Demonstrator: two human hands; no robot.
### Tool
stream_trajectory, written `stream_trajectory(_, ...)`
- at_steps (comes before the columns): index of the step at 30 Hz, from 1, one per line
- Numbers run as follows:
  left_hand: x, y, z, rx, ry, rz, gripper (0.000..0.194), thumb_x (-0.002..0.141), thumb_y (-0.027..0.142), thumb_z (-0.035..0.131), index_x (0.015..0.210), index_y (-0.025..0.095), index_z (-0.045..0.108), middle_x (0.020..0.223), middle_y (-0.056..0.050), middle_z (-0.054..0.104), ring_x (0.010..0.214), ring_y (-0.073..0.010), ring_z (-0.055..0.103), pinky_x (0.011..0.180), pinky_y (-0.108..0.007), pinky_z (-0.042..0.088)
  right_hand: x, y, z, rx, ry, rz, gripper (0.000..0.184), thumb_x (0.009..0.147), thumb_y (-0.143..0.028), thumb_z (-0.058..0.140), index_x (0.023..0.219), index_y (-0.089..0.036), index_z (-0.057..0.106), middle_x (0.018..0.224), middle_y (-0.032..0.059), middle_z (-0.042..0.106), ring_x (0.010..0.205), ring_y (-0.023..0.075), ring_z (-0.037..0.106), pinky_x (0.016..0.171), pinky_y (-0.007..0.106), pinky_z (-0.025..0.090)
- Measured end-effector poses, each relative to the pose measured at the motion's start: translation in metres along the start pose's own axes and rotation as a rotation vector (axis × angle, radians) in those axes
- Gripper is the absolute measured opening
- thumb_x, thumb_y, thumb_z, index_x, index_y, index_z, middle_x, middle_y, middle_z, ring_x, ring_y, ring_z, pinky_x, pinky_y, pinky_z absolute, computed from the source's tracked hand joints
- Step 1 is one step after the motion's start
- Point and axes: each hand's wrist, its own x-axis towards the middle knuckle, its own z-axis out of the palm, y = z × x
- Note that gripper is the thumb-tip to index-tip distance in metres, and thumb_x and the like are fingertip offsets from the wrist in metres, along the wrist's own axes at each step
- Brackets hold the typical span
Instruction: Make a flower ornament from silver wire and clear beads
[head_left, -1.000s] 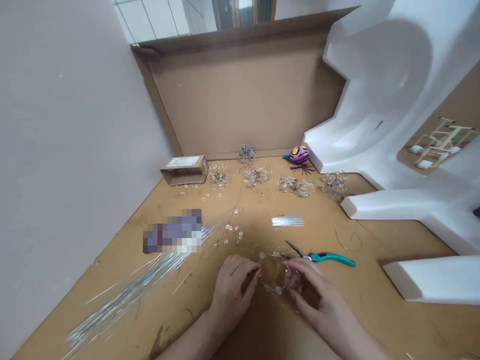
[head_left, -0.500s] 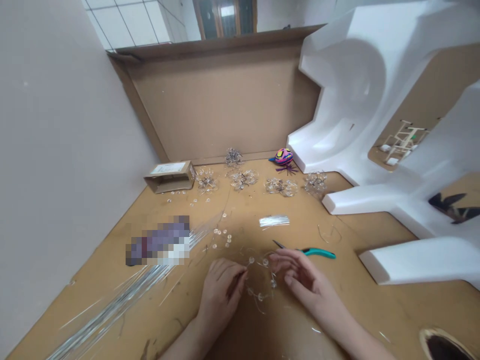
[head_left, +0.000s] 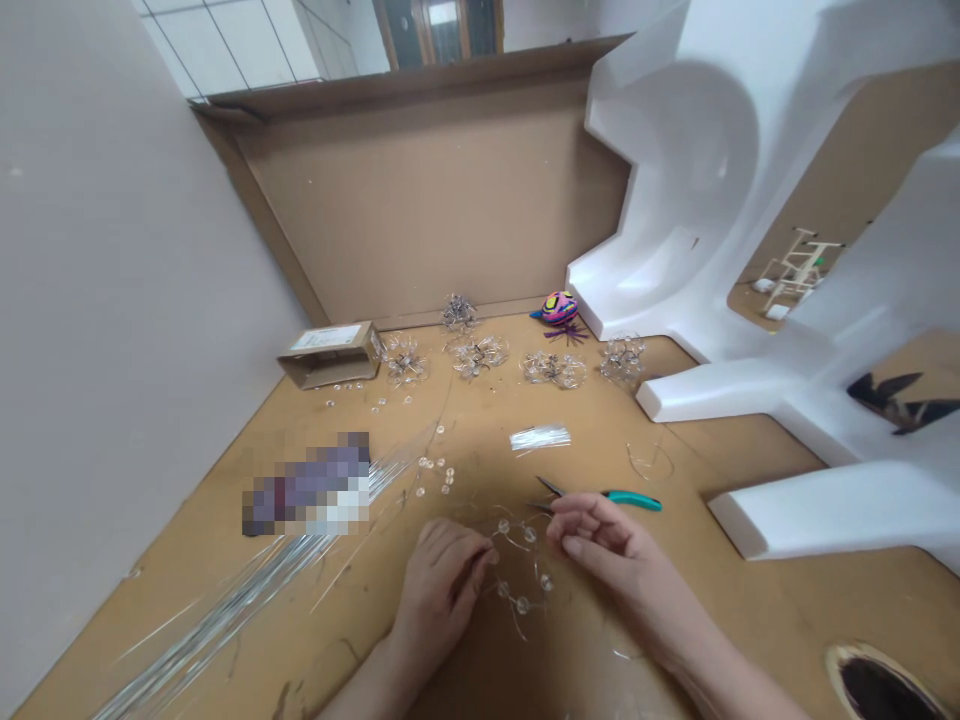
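A wire ring strung with clear beads [head_left: 523, 605] lay on the worktop [head_left: 720, 640] between the two hands, its lower edge nearest the person. At least five beads showed on it. The left hand [head_left: 439, 600] sat at the ring's left side, its fingers [head_left: 472, 570] curled narrowly and pinching the edge of the wire. The right hand [head_left: 607, 545] was just beside the ring on the right, half open in a loose, narrow curve, and I could not see it gripping anything.

Just far of the right hand lay one pair of pliers with teal handles [head_left: 634, 499], jaws pointing left. Farther off lay one small bundle of short wires [head_left: 540, 438], and to its right one loose curl of wire [head_left: 651, 462]. Left of the ring was a small scatter of loose beads [head_left: 435, 475], and a long sheaf of wires [head_left: 225, 610] stretched toward the near left corner. A blurred patch [head_left: 307, 490] hid whatever lay at the sheaf's far end.

Along the far edge stood five beaded wire clusters [head_left: 476, 355], one open cardboard box [head_left: 330, 355] and one bright toy [head_left: 559, 308]. White foam packing [head_left: 840, 510] rose on the right.
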Motion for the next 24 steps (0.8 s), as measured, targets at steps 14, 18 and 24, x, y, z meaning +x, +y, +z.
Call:
stream_trajectory(14, -0.002, -0.001, -0.001, -0.034, 0.011, -0.038, 0.008, 0.080, 0.014, 0.048, 0.082, 0.020, 0.054, 0.071, -0.002, 0.059, 0.067, -0.0146, 0.053, 0.065, -0.030, 0.040, 0.003, 0.002, 0.003, -0.038, -0.008, 0.000, 0.022, 0.069, -0.035, 0.062, 0.084, -0.020, 0.057, 0.077, 0.0022, 0.060, 0.070, 0.0133, 0.057, 0.067, 0.029, 0.046)
stream_trajectory(18, -0.002, -0.003, 0.000, -0.021, 0.008, -0.066, 0.007, 0.080, 0.015, 0.048, 0.079, 0.020, 0.052, 0.068, -0.002, 0.057, 0.065, -0.0144, 0.051, 0.065, -0.030, 0.039, 0.006, 0.005, 0.004, -0.102, -0.033, -0.006, 0.021, 0.071, -0.037, 0.057, 0.084, -0.020, 0.055, 0.075, 0.0017, 0.059, 0.064, 0.0126, 0.056, 0.066, 0.030, 0.047)
stream_trajectory(24, -0.001, 0.000, 0.001, 0.046, -0.032, -0.058, 0.008, 0.078, 0.014, 0.047, 0.072, 0.019, 0.049, 0.063, 0.001, 0.053, 0.060, -0.0128, 0.048, 0.065, -0.029, 0.038, 0.007, 0.012, 0.002, -0.271, -0.012, -0.066, 0.017, 0.075, -0.028, 0.049, 0.090, -0.019, 0.052, 0.074, 0.0009, 0.057, 0.064, 0.0120, 0.056, 0.065, 0.029, 0.047)
